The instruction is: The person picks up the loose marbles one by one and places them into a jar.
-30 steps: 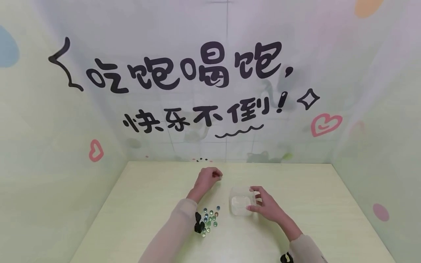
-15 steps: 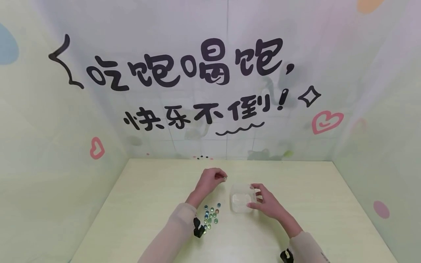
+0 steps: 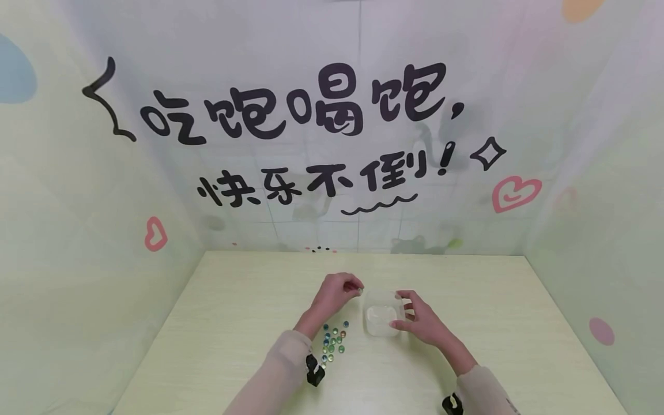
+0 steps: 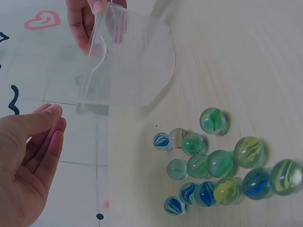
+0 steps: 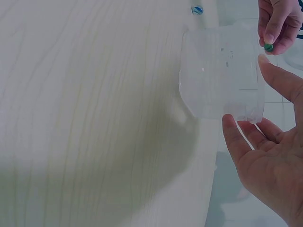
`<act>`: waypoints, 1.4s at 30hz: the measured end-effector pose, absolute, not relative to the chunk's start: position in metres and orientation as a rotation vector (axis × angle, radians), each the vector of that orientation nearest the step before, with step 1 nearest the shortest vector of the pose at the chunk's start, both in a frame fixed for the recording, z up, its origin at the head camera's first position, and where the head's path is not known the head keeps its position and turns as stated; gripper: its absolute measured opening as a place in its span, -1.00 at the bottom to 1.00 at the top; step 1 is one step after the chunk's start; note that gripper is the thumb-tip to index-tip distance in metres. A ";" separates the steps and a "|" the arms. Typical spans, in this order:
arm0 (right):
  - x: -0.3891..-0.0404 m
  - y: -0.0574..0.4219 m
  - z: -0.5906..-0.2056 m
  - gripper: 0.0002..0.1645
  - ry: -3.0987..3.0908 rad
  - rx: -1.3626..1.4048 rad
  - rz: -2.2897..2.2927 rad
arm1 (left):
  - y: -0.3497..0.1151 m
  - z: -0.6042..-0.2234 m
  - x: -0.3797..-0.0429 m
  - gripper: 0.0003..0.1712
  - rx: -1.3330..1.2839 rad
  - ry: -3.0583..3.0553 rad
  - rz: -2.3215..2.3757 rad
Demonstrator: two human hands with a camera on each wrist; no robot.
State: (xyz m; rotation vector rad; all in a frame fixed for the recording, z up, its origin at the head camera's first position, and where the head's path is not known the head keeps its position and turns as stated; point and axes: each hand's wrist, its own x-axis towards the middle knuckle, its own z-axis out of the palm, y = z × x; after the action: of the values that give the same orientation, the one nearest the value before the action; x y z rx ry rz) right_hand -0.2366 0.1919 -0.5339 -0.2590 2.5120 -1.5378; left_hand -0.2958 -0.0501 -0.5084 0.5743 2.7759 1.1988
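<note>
My left hand (image 3: 334, 295) pinches a small green marble (image 5: 269, 47) between thumb and fingertips, close to the upper left rim of a clear plastic container (image 3: 381, 321). The left wrist view does not show that marble, which the fingers hide. The container stands on the table with its mouth upward, and its see-through walls (image 5: 215, 71) show no marble inside. From the right side my right hand (image 3: 424, 325) grips it, thumb on the near side and fingers on the far side. Several loose glass marbles (image 4: 220, 163), green, blue and yellow-swirled, lie left of the container.
The pale wooden table (image 3: 233, 346) ends at a printed back wall (image 3: 290, 230), with side walls at left and right. A black wrist strap (image 3: 314, 370) on the left sleeve hangs right beside the nearest marbles.
My left hand, carrying the marble, has moved right and slightly toward me, up to the container's rim. The right hand keeps its hold and the container stays in place.
</note>
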 end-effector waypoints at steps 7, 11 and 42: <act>-0.236 0.191 -0.533 -0.18 2.515 -0.240 -1.530 | -0.046 -0.512 -0.288 -0.86 0.595 2.767 1.179; -0.236 0.192 -0.534 -0.19 2.519 -0.238 -1.521 | -0.045 -0.515 -0.284 -0.87 0.602 2.754 1.179; -0.234 0.189 -0.532 -0.19 2.536 -0.291 -1.505 | -0.042 -0.520 -0.272 -0.81 0.627 2.755 1.132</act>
State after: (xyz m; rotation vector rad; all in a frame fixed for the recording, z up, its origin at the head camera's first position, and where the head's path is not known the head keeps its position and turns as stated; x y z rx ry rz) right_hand -0.2338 0.1891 -0.5316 -0.2909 2.5356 -1.5051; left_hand -0.2723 -0.0416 -0.5203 0.6274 2.7546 1.1322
